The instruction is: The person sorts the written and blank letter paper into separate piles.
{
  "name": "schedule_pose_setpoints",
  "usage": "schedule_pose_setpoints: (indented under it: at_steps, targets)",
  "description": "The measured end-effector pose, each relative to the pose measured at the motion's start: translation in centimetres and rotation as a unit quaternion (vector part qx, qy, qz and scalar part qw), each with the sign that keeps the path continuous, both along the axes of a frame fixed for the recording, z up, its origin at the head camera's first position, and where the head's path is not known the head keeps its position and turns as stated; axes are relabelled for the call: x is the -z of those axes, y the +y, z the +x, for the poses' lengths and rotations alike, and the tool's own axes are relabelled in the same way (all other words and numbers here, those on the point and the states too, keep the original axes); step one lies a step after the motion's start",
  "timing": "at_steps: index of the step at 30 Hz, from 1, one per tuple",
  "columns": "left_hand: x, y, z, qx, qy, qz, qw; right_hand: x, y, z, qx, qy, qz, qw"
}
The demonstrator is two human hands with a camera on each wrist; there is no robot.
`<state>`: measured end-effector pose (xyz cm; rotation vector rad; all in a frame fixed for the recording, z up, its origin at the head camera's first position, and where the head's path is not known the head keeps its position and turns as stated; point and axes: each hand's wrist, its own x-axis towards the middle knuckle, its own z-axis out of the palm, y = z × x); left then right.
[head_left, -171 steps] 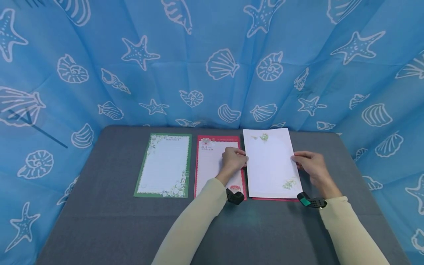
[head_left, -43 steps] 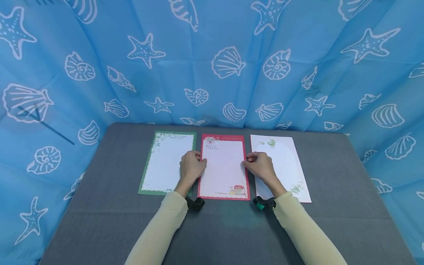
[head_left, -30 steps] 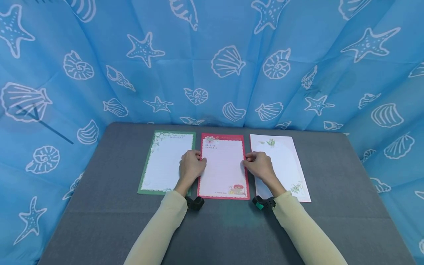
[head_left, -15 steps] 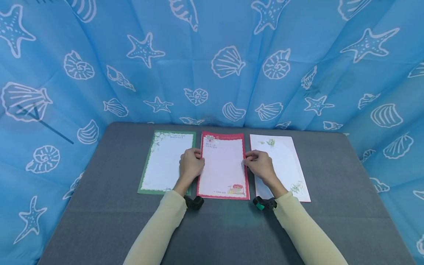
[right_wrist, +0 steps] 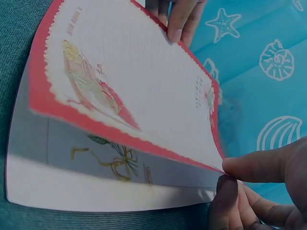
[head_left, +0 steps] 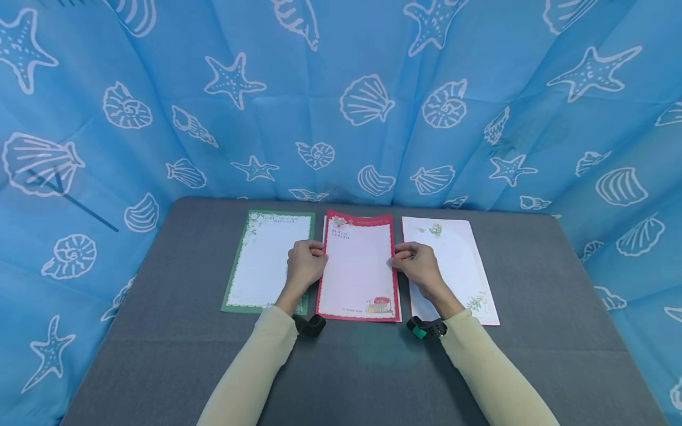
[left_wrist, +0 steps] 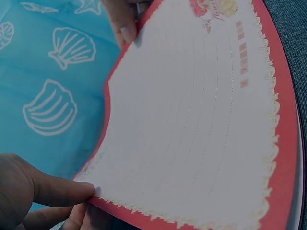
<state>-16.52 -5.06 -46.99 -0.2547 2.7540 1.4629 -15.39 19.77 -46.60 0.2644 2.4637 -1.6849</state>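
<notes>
A red-bordered sheet of letter paper (head_left: 358,272) bows upward in the middle of the table, raised off a white sheet (right_wrist: 62,179) with a green and yellow drawing beneath it. My left hand (head_left: 306,263) pinches its left edge between thumb and fingers, as the left wrist view shows closely. At the opposite edge my right hand (head_left: 418,267) grips the paper the same way, thumb on top. In the right wrist view a gap shows between the red-bordered sheet and the white one below.
Green-bordered paper (head_left: 266,260) lies to the left, partly under my left wrist. On the right rests white paper with leaf prints (head_left: 453,254), partly covered by my right hand. A grey cloth covers the table (head_left: 351,378); a blue shell-patterned curtain (head_left: 330,106) hangs behind.
Earlier both hands held white leaf-print paper at the right; it now lies there. The hands moved left to the red-bordered sheet, which has lifted and bent, uncovering white edges below.
</notes>
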Motion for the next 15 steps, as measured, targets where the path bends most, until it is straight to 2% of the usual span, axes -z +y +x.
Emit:
schedule_pose_setpoints:
  at_steps: [8,15]
  targets:
    - [0.06,-0.47,0.05,0.026,-0.004,0.006,0.9996,-0.11,0.14,0.03,-0.019,-0.025,0.019,0.999]
    - [-0.25,-0.77,0.04,0.026,-0.019,0.019,0.9993,-0.31,0.39,-0.02,-0.016,-0.027,0.015,0.999]
